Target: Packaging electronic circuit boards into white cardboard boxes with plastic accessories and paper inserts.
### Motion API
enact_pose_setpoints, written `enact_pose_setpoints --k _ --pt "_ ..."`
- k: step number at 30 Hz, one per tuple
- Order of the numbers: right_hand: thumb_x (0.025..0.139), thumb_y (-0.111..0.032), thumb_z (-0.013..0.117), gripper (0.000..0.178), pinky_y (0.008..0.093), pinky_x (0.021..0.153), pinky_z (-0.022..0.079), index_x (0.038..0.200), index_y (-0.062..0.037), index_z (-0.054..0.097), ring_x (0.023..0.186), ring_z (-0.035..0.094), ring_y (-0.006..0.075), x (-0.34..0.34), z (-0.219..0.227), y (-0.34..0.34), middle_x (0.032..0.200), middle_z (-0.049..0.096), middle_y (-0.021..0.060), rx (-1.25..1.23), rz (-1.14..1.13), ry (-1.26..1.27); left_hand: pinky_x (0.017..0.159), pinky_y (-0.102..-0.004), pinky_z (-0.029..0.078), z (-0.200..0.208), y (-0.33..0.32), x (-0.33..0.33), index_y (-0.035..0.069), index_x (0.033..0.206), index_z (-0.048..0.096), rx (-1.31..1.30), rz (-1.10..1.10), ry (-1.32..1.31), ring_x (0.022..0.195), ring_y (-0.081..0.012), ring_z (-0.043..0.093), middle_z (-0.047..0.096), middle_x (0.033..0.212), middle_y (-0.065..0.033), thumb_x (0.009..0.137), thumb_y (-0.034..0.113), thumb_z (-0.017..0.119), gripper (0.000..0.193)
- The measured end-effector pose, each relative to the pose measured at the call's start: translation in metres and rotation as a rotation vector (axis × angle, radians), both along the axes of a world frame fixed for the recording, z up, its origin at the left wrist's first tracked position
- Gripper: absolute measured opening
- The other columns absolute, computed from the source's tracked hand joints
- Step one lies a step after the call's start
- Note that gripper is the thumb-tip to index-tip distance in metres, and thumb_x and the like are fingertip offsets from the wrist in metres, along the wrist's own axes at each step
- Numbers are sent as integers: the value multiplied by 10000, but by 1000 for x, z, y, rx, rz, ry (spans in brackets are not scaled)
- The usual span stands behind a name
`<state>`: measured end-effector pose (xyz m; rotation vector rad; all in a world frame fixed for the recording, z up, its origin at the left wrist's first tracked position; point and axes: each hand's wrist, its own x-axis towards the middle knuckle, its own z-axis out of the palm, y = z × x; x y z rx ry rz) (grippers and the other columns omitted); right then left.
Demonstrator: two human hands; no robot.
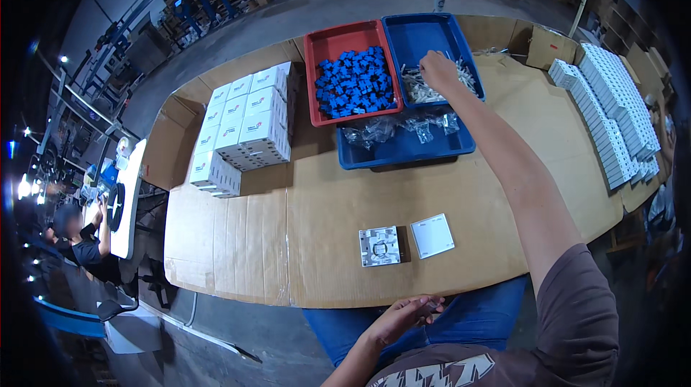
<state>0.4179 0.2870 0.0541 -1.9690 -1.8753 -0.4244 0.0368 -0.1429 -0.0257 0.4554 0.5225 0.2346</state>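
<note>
My right arm stretches across the table, and my right hand is over the far blue bin, its fingers bent down among the small pale pieces. What those fingers hold, if anything, is hidden. Close to my lap, below the table's near edge, my left hand is closed around something small that looks clear, too small to name. On the table in front of me lies a square white-and-grey box with a dark ring pattern on top. Beside it, to the right, is a flat white square panel.
A red bin holds many blue plastic parts. Nearer, a blue tray contains clear plastic bags. White boxes are stacked at left, more white stacks at right. A person sits at another table far left.
</note>
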Motion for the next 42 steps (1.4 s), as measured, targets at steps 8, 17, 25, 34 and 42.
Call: enact_pose_setpoints --k 8,17,25,34,42 --pt "899 -103 662 131 512 913 574 971 -56 761 1142 666 381 2 6 3 1153 674 166 -222 -47 52 937 -279 482 9 15 7 2 1430 589 2 -35 6 991 -143 621 681 1271 -56 1061 449 585 579" --pt "909 -173 690 129 497 877 564 965 -79 759 1042 694 389 27 -3 -4 1111 683 175 -71 49 218 983 -308 485 6 21 -1 -21 1407 604 36 -36 11 1002 -154 622 694 1220 -50 1061 434 594 572" --pt "877 -139 839 265 237 603 401 1095 -23 743 683 516 66 -14 45 -82 869 724 29 -19 225 1360 991 -326 502 13 20 3 -27 1389 616 15 -8 -11 978 -159 637 696 1200 -62 1089 374 569 504" --pt "978 -74 742 240 223 555 373 1207 -72 672 633 481 56 -90 88 -258 1013 735 102 -103 760 1955 990 -340 546 15 7 5 -33 1392 589 129 71 -77 1044 -191 670 696 1180 -100 1080 354 603 498" --pt "947 -45 764 182 211 576 425 1116 -44 695 657 538 43 -113 60 -328 979 751 77 -247 556 1555 838 -414 541 22 18 16 -7 1246 630 -131 551 -75 844 -241 632 674 968 -89 1107 453 505 496"
